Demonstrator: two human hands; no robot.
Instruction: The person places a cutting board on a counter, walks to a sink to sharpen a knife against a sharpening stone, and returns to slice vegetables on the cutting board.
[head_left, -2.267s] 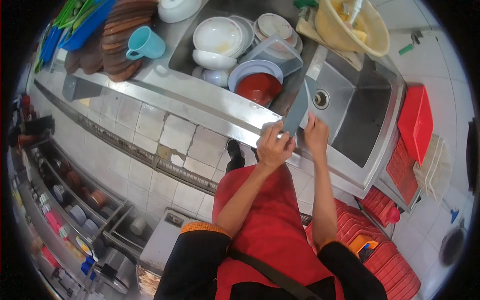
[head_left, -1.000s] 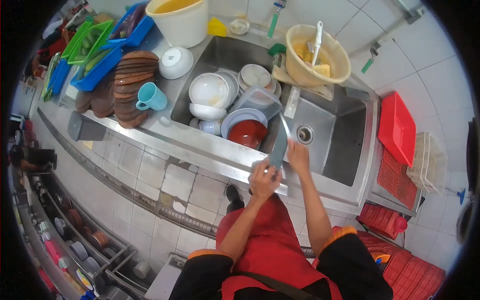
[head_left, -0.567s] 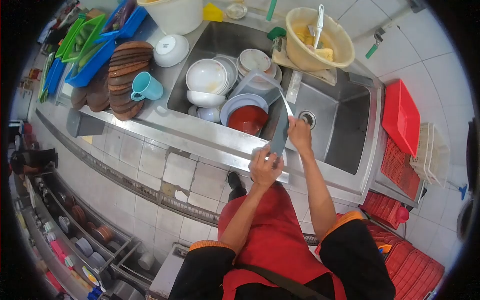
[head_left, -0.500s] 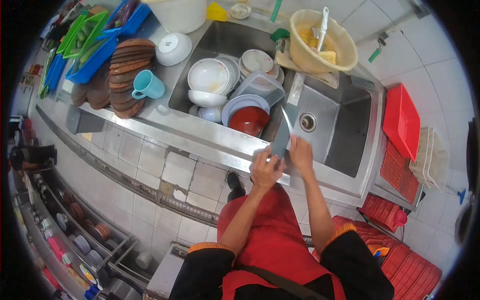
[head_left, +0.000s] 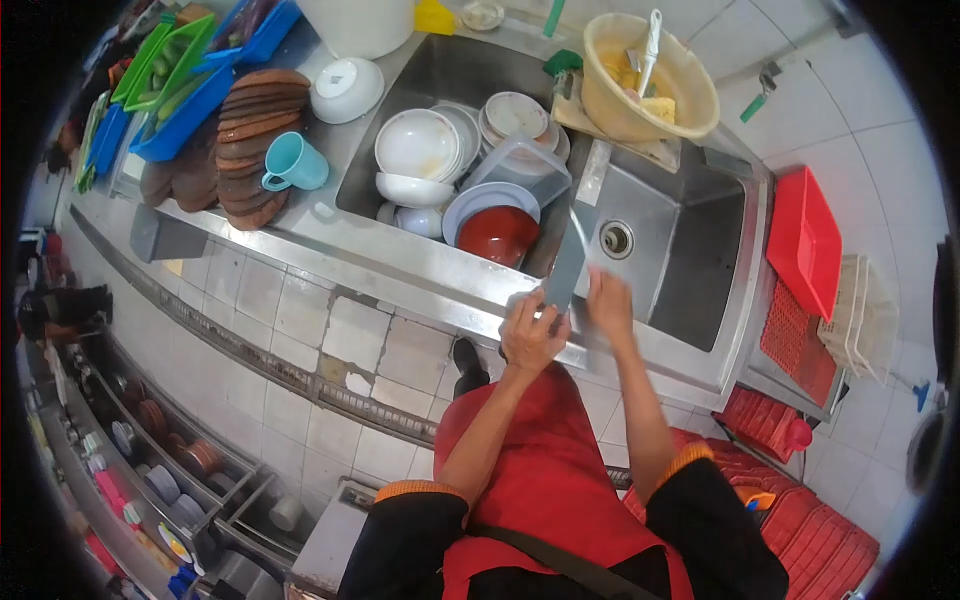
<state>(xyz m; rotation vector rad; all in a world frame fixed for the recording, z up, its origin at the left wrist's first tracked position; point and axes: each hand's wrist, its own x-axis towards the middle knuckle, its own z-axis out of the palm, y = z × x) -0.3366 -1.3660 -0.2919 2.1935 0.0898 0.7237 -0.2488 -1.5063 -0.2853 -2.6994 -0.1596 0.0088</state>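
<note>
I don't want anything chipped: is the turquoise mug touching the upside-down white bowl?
Apart. The head view shows a strip of steel counter between the turquoise mug and the upside-down white bowl.

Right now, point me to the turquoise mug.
In the head view, the turquoise mug is on the steel counter, between the brown stacked pieces and the dish-filled sink, on the person's left side.

Left hand [head_left: 533,331] bent, right hand [head_left: 608,303] blurred — both forearms [head_left: 489,428] reaching forward.
</note>
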